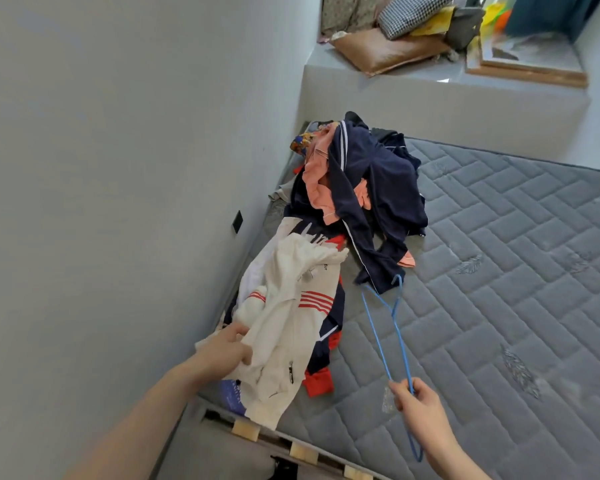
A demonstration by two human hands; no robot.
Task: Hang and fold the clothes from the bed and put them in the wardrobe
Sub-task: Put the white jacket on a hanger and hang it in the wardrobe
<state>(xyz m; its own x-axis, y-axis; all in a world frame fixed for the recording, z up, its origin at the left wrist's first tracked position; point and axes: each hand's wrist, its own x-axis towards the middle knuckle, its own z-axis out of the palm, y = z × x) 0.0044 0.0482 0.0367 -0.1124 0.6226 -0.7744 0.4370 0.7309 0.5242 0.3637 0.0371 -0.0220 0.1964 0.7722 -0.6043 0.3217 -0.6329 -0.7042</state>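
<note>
A heap of clothes lies along the wall side of the grey quilted mattress. Nearest me is a white jacket with red stripes; my left hand grips its lower edge. Behind it lies a dark navy garment with white piping tangled with a peach-pink piece. My right hand holds a thin blue wire hanger by one end, its hook pointing away toward the navy garment. A red and navy garment pokes out under the white jacket.
A grey wall runs close along the left with a black socket. Wooden bed slats show at the mattress's near edge. Beyond the bed a raised grey ledge carries cushions, bags and a framed picture.
</note>
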